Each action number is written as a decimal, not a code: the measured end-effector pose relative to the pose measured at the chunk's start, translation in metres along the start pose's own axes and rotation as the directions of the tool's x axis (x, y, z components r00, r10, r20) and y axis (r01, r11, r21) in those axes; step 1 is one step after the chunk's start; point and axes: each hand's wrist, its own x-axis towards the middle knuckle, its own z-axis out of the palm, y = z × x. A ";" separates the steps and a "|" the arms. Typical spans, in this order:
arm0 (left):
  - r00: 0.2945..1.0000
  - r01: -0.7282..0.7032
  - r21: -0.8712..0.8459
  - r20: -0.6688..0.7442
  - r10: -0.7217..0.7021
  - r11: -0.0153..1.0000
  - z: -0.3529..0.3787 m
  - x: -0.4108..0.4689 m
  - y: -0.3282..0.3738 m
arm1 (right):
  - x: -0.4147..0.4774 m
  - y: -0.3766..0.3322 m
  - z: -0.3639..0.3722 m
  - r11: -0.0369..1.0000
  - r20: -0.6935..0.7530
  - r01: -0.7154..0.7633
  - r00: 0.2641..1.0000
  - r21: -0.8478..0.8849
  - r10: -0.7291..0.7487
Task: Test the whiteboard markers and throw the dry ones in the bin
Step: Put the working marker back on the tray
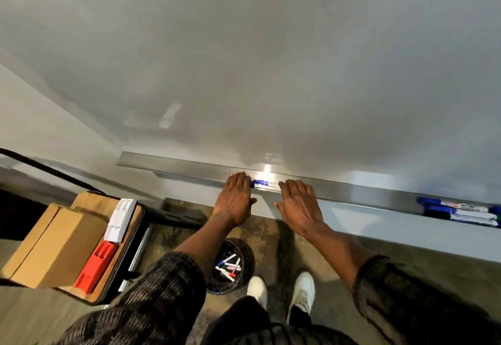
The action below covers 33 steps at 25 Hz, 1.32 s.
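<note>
One blank whiteboard (271, 60), filling the upper view. One long metal tray (189, 167) along its lower edge. One brown cardboard box (54, 247) at lower left on a wooden stand (86, 201), beside one white plastic holder (120, 220) and one red holder (96, 266). Two hands reaching onto the tray: left hand (235, 198) and right hand (298, 203), both flat, fingers straight, gripping nothing. One round dark bin (214, 289) on the floor below, with several markers inside, too jumbled to count. Two white shoes (303, 287). Three markers (461, 212) together at the tray's right end, labels too blurred to read. One blue-capped marker (261, 183) in the tray between the hands, just beside the left fingertips.
</note>
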 end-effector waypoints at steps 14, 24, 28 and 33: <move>0.990 -0.063 -0.020 -0.128 0.060 0.998 0.009 0.020 -0.028 | 0.012 0.002 0.004 0.981 -0.158 -0.168 0.971 0.092 0.181; 0.956 -0.153 -0.045 -0.259 0.136 0.987 0.008 0.029 -0.037 | -0.032 -0.006 -0.029 0.780 -0.278 -0.202 0.857 0.592 0.433; 0.942 -0.201 -0.061 -0.287 0.175 0.978 0.003 0.028 -0.035 | -0.039 -0.022 -0.064 0.746 -0.394 -0.133 0.782 0.652 0.483; 0.918 -0.281 -0.169 -0.333 0.214 0.945 -0.012 0.023 -0.019 | -0.041 -0.047 -0.145 0.756 -0.582 0.020 0.651 0.654 0.486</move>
